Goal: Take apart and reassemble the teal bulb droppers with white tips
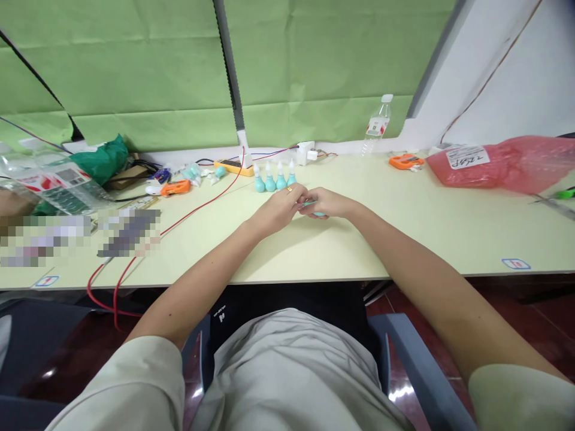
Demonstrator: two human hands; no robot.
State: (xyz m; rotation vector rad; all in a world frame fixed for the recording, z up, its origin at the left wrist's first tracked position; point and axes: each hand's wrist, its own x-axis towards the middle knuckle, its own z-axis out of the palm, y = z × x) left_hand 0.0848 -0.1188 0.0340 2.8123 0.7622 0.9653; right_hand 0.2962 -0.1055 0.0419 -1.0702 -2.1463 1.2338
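Observation:
Both hands meet over the table in front of me. My right hand (327, 202) is curled round a teal piece (318, 214), which shows only in small patches between and under the fingers; its colour matches the bulbs nearby. The fingers of my left hand (284, 208), which wears a ring, are pinched together against the right fingers. What they grip there is hidden. Just beyond the hands, several teal squeeze bulbs (270, 183) with whitish, translucent tips stand upright in a row.
A yellow multimeter (233, 167) and a white plug adapter (306, 153) lie behind the bulbs. Orange tools (176, 188) and a red cable (197, 208) are to the left. Rightward are a bottle (377, 124), an orange cutter (405, 161) and a pink bag (507, 164).

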